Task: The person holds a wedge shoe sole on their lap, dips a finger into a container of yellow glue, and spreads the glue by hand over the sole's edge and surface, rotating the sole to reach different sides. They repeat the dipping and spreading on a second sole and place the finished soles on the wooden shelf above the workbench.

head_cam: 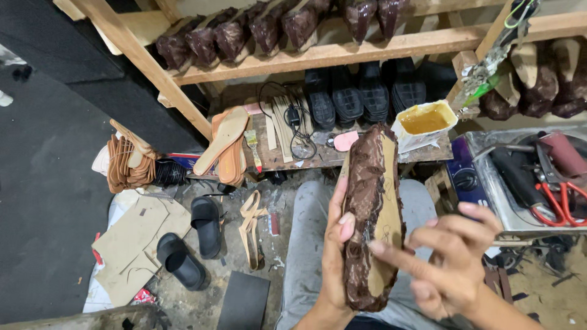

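In the head view, a brown shoe upper on a last (370, 214) was held upright over the lap, sole side turned to the right, so that the tan insole board (387, 208) was shown. The left hand (333, 256) was wrapped about the shoe's left edge, with its fingers (347, 226) closed on the brown material. The right hand (449, 263) was kept just right of the shoe, loosely half open, with nothing gripped; one of its fingertips (377, 247) was laid against the insole board near the lower end.

Behind the shoe's toe, a worn wooden bench (318, 160) was seen. On it, just right of the shoe's tip, a white tub of amber glue (423, 122) was set. Left of the tip, a pink cut piece (346, 140), a tangled black cable (293, 119) and a small brush (252, 143) were laid out. Farther left, tan insoles (226, 143) were stacked. Above the shoe, black soles (367, 91) were lined up under a wooden shelf (367, 49) carrying more brown wrapped shoes (244, 30). Down to the left of the shoe, two black slides (192, 241) were left on the floor beside cardboard sheets (137, 241). To the right of the shoe, red-handled pliers (559, 205) were lying in a metal tray (489, 195).
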Tool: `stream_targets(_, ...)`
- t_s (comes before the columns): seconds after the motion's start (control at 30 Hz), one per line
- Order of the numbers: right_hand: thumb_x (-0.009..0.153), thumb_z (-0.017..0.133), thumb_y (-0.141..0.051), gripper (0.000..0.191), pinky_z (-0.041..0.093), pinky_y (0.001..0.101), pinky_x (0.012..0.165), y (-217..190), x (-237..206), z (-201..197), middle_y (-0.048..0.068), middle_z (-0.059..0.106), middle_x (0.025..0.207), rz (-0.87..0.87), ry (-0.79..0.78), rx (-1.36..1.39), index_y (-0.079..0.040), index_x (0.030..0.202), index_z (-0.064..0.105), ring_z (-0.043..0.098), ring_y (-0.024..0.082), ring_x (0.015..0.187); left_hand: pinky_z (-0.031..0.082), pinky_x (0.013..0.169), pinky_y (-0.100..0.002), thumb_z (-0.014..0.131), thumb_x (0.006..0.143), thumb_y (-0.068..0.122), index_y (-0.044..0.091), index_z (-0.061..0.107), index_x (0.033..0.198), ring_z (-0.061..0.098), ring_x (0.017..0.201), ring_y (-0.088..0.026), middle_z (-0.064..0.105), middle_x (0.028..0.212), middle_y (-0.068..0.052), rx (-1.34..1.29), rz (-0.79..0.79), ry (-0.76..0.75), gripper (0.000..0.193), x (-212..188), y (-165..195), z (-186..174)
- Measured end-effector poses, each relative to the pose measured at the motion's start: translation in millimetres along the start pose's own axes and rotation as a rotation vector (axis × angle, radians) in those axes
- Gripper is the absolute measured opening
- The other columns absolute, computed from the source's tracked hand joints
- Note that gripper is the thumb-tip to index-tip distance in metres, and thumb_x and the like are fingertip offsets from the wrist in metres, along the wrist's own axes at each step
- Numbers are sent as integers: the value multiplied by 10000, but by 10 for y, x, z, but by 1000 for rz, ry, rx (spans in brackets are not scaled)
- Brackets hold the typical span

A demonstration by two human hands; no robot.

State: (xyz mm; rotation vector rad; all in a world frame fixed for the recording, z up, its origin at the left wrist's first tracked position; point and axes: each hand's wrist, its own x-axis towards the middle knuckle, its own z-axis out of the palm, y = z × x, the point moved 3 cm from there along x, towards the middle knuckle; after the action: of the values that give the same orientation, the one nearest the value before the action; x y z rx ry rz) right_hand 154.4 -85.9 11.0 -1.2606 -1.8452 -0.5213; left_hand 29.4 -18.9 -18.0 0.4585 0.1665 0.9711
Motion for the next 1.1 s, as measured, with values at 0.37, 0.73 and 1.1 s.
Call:
stream_targets(0.37, 1036, 386, -457, 463, 271, 493, 1086, -43, 87, -44, 2, 586, 973, -12, -14, 27, -223, 1149, 769, 469, 263, 1023, 472, 1128, -419, 423, 1020, 257, 137, 234, 1642, 559, 1311, -279, 475, 1521, -180, -26, -10, -5, 661, 15, -22, -15)
stream_targets(0.73, 1039, 383, -422, 430, 233, 502, 1099, -123, 5, -93, -62, 599, 948, -123, -26, 8, -289, 1147, 778, 482, 203, 1026, 488, 1095, -409, 417, 1008, 273, 120, 233, 1634, 561, 1317, -238, 471, 1544, -150, 31, -42, 46, 671, -4, -20, 9)
stream_targets(1.1, 959, 474, -320, 371, 303, 522, 1074, -159, 130, -134, 1, 585, 911, 19, -12, 60, -192, 1122, 781, 482, 252, 1000, 469, 1112, -419, 459, 968, 264, 126, 196, 1645, 554, 1311, -265, 460, 1537, -174, 38, -18, 19, 739, -21, -10, 16)
